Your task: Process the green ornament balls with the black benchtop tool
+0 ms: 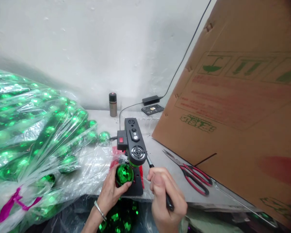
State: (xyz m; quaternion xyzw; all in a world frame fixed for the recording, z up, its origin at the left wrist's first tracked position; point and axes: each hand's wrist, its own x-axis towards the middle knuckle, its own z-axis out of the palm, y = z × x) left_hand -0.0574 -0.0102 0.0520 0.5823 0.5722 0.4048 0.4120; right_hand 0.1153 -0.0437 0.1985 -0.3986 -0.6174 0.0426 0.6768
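Note:
In the head view my left hand [111, 187] is wrapped round a shiny green mirrored ball [124, 174], thumb on its near side. The ball sits at the front of a black bench machine [135, 139] with a red switch and round vents, just under its head. My right hand [166, 197] grips the black handle of a metal lever [170, 202] on the machine's right side. A black base plate [135, 190] shows below the ball. The spot where ball and machine meet is partly hidden.
Clear bags of green mirrored balls [34, 129] fill the left. A loose green ball [104, 137] lies near the machine. Red-handled scissors [196, 178] and a large cardboard box [232, 106] stand right. Behind are a bottle [113, 105], a power adapter [151, 100] and a phone-like slab [152, 109].

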